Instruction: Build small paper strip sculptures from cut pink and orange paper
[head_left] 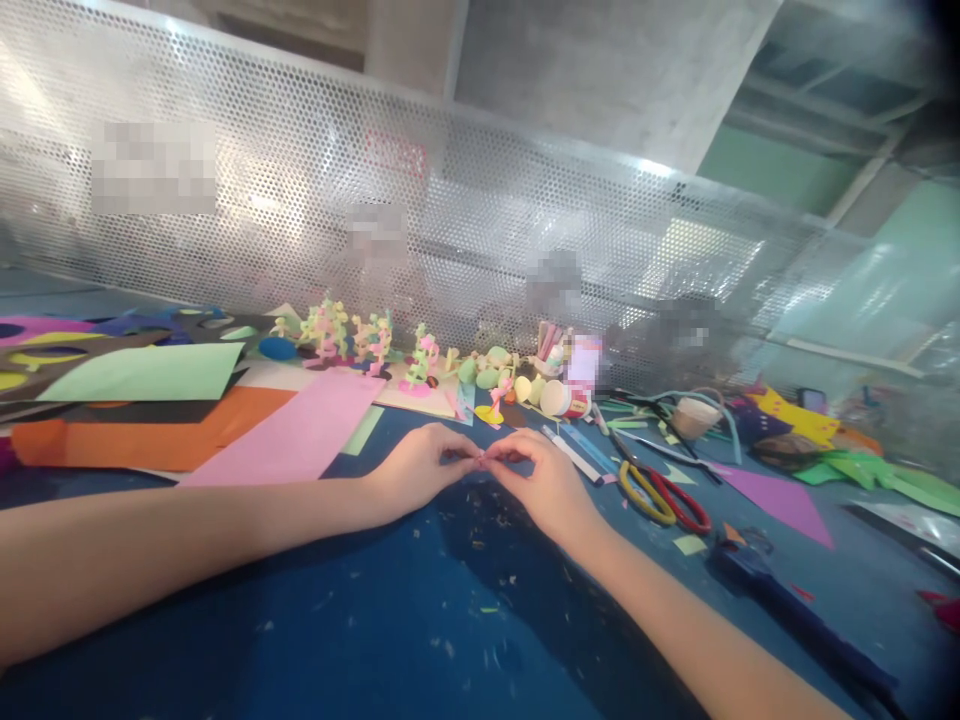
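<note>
My left hand [429, 465] and my right hand [541, 480] meet fingertip to fingertip over the blue table [360, 610]. Both pinch at a tiny pinkish piece between them, too small to make out. Just behind the fingers, small paper figures in pink, green and yellow [424, 360] stand in a row. A pink paper sheet [289, 425] lies beyond my left wrist. Beside my right hand are a blue and white strip [574, 455] and scissors with yellow and red handles [667, 498].
Orange paper [112, 445] and a pale green sheet [142, 372] lie at left. On the right are a paper cup [694, 418], purple paper [780, 500], a yellow star shape [795, 418] and a dark blue glue gun-like tool [802, 610]. A perforated metal screen [285, 180] stands behind.
</note>
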